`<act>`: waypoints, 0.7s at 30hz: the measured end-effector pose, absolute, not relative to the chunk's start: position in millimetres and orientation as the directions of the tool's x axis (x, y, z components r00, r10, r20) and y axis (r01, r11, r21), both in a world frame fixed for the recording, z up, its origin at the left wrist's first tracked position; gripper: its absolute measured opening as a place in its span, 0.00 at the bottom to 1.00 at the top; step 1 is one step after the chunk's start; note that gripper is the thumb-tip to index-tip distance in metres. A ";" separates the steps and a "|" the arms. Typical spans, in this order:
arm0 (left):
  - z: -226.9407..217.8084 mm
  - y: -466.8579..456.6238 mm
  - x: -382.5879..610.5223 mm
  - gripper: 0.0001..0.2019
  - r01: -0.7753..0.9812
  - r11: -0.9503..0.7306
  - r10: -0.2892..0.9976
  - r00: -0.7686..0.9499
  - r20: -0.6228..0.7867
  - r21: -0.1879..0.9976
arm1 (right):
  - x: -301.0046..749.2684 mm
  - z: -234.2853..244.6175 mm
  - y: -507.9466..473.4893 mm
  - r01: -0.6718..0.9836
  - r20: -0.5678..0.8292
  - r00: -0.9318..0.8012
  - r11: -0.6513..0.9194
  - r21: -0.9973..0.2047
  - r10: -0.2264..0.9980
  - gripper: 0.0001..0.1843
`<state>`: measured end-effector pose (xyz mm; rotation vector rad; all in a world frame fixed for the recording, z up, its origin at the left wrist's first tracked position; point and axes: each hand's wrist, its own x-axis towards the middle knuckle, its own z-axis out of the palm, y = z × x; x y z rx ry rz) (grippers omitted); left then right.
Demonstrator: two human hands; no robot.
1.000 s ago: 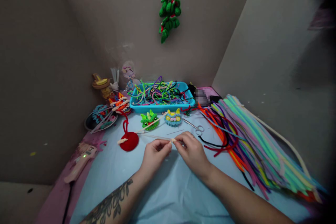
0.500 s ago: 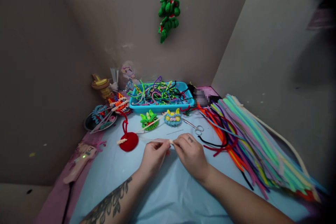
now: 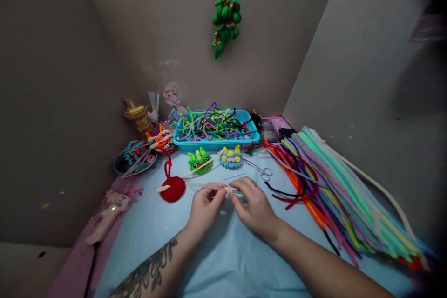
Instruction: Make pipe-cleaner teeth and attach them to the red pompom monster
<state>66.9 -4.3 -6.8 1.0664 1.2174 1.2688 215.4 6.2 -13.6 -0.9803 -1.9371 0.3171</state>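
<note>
Both hands meet low over the middle of the desk, just above its blue cover. The left hand has its grip pinched on a thin pale stick, thumb and fingertips pressed together round it near the middle. The right hand pinches a small cream coil wound on the stick, just beside the left fingertips. The hands sit this close probably so that one steadies the stick while the other works the tight coil; whether the stick's far end rests on the desk cannot be told.

The stick's long axis runs across the view, almost level. Its free end points left, towards a red disc lying near it on the desk; the other end passes under the right hand's fingers.

Beyond the hands lie a green figure, a blue figure and scissors, all apart from the hands. Behind these stands a tray heaped with bent offcuts. A long fan of straight pipe cleaners lies along the right side, within reach of the right hand. A glue gun lies at the left edge, its small green light on, well apart from the work
</note>
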 end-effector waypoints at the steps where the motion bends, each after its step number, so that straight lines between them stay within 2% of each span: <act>1: -4.8 -4.8 66.8 0.08 -0.082 0.036 0.996 -0.076 -0.042 0.996 | 215.4 -13.2 6.0 0.494 0.609 -0.275 0.652 -0.575 0.744 0.08; 6: -0.6 -5.7 66.7 0.05 -0.032 0.001 0.996 -0.089 -0.004 0.999 | 214.8 -11.8 5.7 0.478 0.568 -0.296 0.634 -0.608 0.768 0.07; 12: -7.5 -4.1 64.5 0.09 0.010 0.051 0.995 -0.089 -0.049 0.999 | 215.9 -12.9 6.7 0.493 0.566 -0.275 0.620 -0.611 0.777 0.07; 21: -0.4 -4.2 66.5 0.06 0.030 0.057 0.991 -0.120 -0.053 0.998 | 218.0 -13.1 7.4 0.501 0.560 -0.223 0.587 -0.637 0.798 0.07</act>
